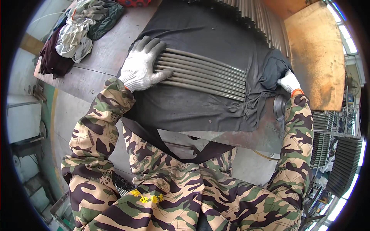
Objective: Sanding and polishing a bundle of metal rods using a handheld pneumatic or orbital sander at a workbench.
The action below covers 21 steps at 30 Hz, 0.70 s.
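Observation:
A row of several slim grey metal rods [208, 75] lies side by side on a black cloth [181, 111] spread over the table. My left hand [142, 63], in a white glove with grey fingers, spans the left ends of the row. Its thumb rests over the near rods and its fingers reach past the far side, gripping the row; the rod ends are hidden under it. To the right of the rods, my gloved right hand [289, 82] is closed on a bunched dark rag [274, 69], which covers its fingers. The rag is apart from the rods' right ends.
More metal tubes [246, 15] are stacked at the far right of the table. A brown-stained board [316, 54] stands beyond my right hand. Crumpled clothes [79, 32] lie at the far left. A dark round object [279, 107] sits near my right forearm; racks of bars [343, 165] stand further right.

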{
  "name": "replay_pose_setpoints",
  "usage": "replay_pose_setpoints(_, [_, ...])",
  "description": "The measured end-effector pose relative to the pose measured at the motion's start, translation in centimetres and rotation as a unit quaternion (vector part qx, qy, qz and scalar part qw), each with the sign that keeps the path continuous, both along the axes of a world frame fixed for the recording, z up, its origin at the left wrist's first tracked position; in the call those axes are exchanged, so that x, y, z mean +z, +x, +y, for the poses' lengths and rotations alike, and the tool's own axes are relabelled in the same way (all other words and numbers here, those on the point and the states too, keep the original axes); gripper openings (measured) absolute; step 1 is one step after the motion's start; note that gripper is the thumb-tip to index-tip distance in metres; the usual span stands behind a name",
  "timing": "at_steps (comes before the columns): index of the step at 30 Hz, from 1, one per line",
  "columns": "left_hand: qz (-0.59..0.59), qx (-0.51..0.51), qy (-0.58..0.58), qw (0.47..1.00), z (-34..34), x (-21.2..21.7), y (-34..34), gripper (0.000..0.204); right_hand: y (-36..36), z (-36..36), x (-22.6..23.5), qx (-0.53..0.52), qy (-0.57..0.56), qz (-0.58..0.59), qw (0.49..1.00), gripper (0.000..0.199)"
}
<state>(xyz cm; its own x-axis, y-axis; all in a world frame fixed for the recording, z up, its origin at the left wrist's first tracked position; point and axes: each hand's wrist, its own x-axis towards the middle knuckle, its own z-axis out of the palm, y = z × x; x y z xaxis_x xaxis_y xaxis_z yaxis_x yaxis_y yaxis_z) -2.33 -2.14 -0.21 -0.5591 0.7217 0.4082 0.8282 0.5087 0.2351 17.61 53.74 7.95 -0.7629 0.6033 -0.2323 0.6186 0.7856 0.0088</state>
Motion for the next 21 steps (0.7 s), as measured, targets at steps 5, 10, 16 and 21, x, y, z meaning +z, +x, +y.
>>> replay_pose_setpoints(5, [0.006,-0.001,0.008,1.0,0.5,-0.4,0.0,0.087,0.0,-0.6,2.3,-0.021,0.088,-0.098,0.991,0.074])
replay_pose_setpoints(10, [-0.033,0.016,-0.028,0.999,-0.1,-0.4,0.0,0.089,0.5,-3.0,6.0,0.074,0.104,-0.083,0.988,0.045])
replay_pose_setpoints(16, [-0.027,0.003,-0.003,1.0,0.4,-0.4,-0.2,0.089,4.9,-0.5,11.9,0.05,0.055,-0.041,0.996,0.043])
replay_pose_setpoints(21, [-0.046,0.028,-0.047,0.997,-0.8,0.4,0.0,0.089,4.1,-9.4,11.0,0.105,-0.066,0.181,0.976,0.038])
